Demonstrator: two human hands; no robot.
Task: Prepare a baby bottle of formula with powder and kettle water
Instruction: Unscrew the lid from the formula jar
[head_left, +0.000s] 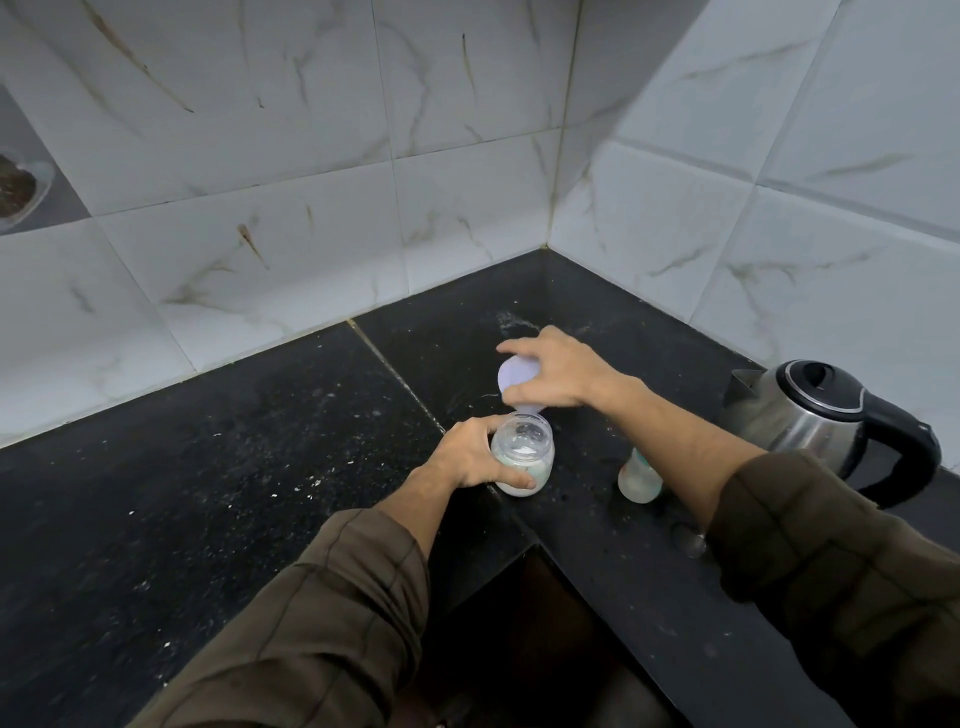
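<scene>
A clear baby bottle (523, 457) stands upright on the black counter (260, 467), open at the top, with white powder or liquid inside. My left hand (475, 456) grips its side. My right hand (553, 371) holds a small white container (517, 378) tilted over the bottle's mouth. The steel kettle (821, 421) with a black lid and handle stands at the right.
A second small bottle-like piece (640, 478) stands on the counter under my right forearm. White marble-look tiles (467, 156) form the corner walls behind. The counter has an inner corner edge (535, 540) near me, with a dark drop below. White specks lie on the counter.
</scene>
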